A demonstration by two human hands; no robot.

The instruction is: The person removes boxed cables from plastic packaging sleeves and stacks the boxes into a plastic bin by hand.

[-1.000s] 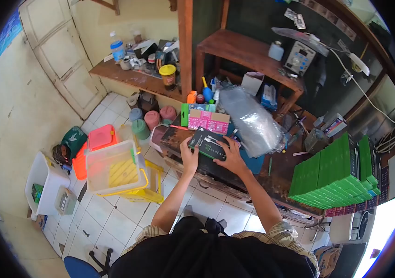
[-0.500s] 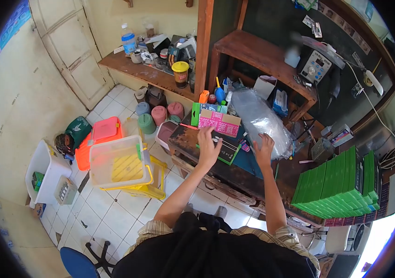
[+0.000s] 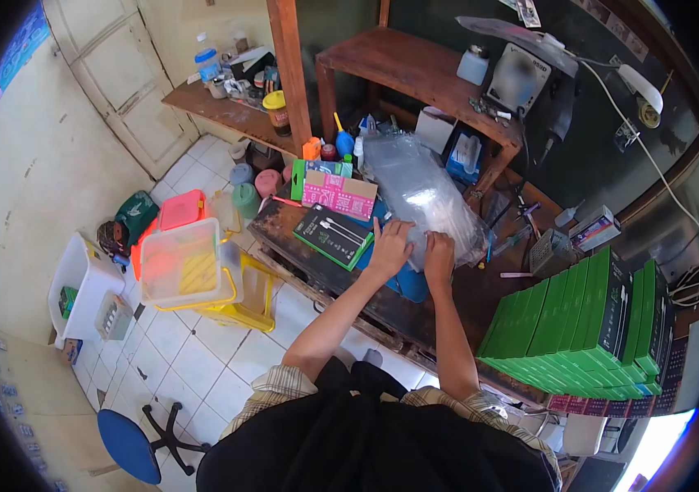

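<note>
A pile of clear plastic bags (image 3: 415, 176) lies across the desk, shiny and wrinkled. At its near edge, my right hand (image 3: 439, 252) has its fingertips pinched together on the plastic. Just to the left, my left hand (image 3: 390, 248) rests at the same edge with its fingers apart; its thumb is hard to make out. Beside it lies a flat black box with green edges (image 3: 331, 236), showing a white picture of cables. Behind that box is a pink printed carton (image 3: 339, 195). Part of a blue mat (image 3: 408, 283) shows under my hands.
Upright green boxes (image 3: 558, 316) stand in a row at the right of the desk. A wooden shelf (image 3: 398, 61) holds a soldering or hot-air station (image 3: 520, 78). On the floor at left, a clear bin (image 3: 177, 266) sits on a yellow stool (image 3: 247, 299).
Both hands have come together at the near edge of the plastic bags, the right hand closing on it. The black-and-green box now lies uncovered at the left. The view has shifted right.
</note>
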